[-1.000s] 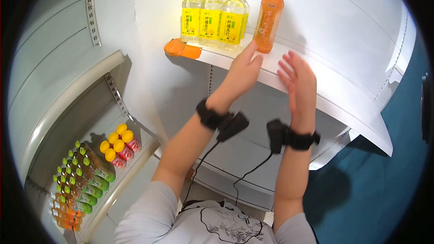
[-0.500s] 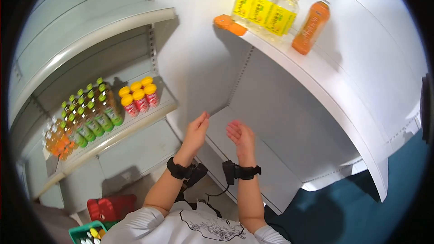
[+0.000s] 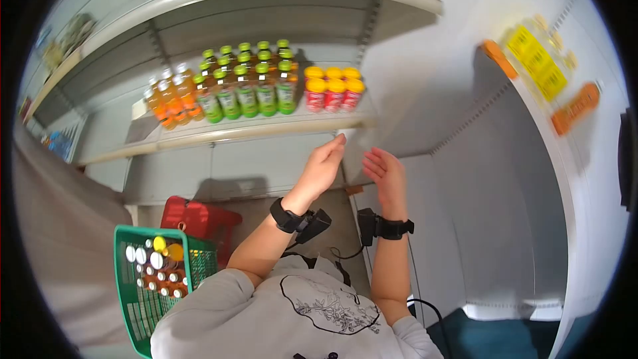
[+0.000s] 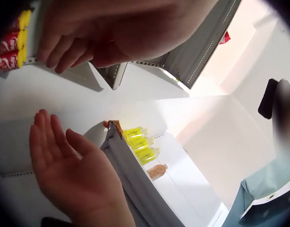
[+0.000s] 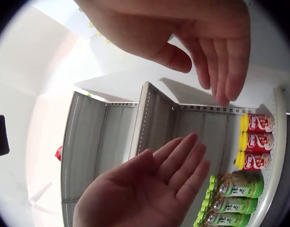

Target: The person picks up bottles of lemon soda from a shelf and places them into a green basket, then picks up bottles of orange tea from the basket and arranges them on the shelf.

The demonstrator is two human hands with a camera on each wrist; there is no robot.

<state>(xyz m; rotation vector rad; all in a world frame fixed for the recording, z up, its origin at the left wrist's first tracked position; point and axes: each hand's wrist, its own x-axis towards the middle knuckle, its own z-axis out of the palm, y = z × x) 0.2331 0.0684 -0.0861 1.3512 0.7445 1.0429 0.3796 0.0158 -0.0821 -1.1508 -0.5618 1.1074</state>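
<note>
Both hands hover in front of the body with nothing in them, palms turned toward each other. In the head view the left hand [image 3: 323,167] is just below the front lip of the left shelf, fingers extended. A short gap to its right, the right hand [image 3: 387,174] has its fingers straight or slightly bent. Nearest above them stand red cans with yellow caps [image 3: 333,90] in two rows. Left of the cans are green-capped tea bottles [image 3: 246,90] and orange drink bottles [image 3: 174,98]. In the left wrist view the right hand [image 4: 81,172] shows an open palm.
On the right shelf [image 3: 555,179] stand yellow-labelled bottles [image 3: 537,60] and one orange bottle [image 3: 577,108], with an orange object [image 3: 500,58] at the shelf's corner. A green basket [image 3: 126,292] holding several bottles is at lower left, beside a red stool [image 3: 199,221].
The head view has swung left from the right shelf to the left one. Both hands have drawn away from the orange bottle, which stays standing on its shelf.
</note>
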